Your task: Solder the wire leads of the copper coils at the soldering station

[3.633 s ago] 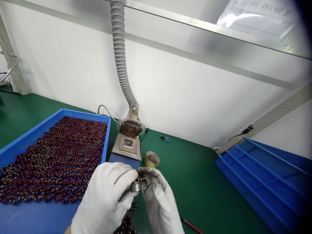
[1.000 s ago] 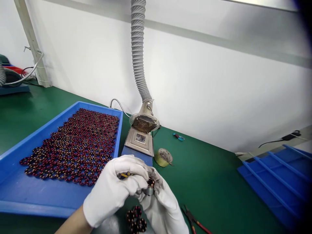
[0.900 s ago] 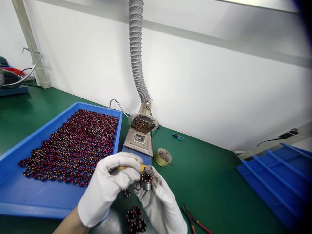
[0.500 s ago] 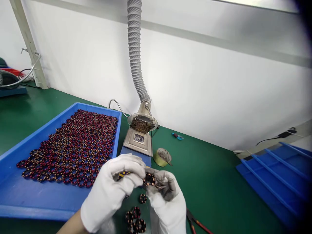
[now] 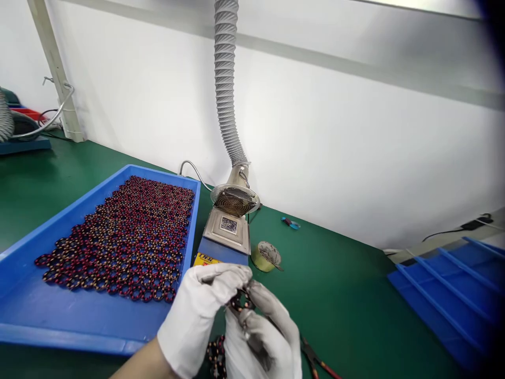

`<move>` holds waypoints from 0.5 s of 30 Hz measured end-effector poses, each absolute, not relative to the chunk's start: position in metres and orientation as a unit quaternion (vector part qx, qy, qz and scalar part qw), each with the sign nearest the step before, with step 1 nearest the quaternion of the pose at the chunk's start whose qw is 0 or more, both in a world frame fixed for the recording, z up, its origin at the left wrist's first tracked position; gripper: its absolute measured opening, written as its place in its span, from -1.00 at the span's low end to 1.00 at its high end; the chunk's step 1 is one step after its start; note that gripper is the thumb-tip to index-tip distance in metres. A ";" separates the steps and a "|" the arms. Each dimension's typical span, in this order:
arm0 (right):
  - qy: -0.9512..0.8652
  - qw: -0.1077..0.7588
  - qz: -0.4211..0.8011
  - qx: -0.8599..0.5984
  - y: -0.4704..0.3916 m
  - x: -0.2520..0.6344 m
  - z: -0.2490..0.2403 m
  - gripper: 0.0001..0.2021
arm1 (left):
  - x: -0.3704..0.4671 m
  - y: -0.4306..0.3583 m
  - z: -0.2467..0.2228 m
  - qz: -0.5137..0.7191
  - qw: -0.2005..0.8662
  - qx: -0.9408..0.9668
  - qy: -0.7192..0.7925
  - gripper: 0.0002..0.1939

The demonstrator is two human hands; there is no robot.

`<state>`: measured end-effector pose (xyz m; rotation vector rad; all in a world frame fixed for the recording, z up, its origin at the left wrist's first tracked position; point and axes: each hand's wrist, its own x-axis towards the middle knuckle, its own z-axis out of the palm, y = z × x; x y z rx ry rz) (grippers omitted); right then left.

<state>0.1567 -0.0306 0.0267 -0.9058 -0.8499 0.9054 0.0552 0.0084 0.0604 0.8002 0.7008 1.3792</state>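
Observation:
White gloves cover both hands, which meet at the lower middle. A small dark ring-shaped coil [image 5: 241, 300] with copper-coloured spots is between them. My left hand [image 5: 203, 308] pinches its upper left side with closed fingers. My right hand [image 5: 268, 326], its glove stained grey at the fingers, is closed around the ring's right and lower side. More such rings [image 5: 216, 358] lie on the green table below, partly hidden by the gloves. Just beyond the hands stands a solder pot [image 5: 226, 230] with a square metal top, under a fume hood [image 5: 235, 199].
On the left, a blue tray [image 5: 82, 337] holds many rings in rows. A yellow-green tin [image 5: 266, 257] stands right of the pot. Pliers [image 5: 315, 360] lie at the lower right, a blue-handled tool [image 5: 291, 223] farther back. Blue ribbed panels [image 5: 450, 295] are at far right.
My hands have come closer together around the ring, with my left hand shifted right. More of the yellow label below the pot shows. The whole view has shifted slightly.

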 end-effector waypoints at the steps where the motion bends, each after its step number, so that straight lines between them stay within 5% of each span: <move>1: -0.396 0.743 0.334 -0.423 -0.028 0.155 0.028 -0.55 | 0.053 0.009 0.060 0.636 0.629 0.334 0.297 -0.82; 5: -0.411 0.792 0.070 -0.446 -0.018 0.137 0.033 -0.63 | 0.043 0.012 0.069 0.639 0.608 0.329 0.338 -0.77; 8: -0.409 0.777 0.089 -0.471 -0.018 0.131 0.032 -0.68 | 0.047 0.011 0.073 0.537 0.647 0.375 0.390 -0.79; 15: -0.531 0.730 -0.043 -0.428 -0.013 0.142 0.027 -0.72 | 0.050 0.006 0.063 0.675 0.559 0.308 0.371 -0.88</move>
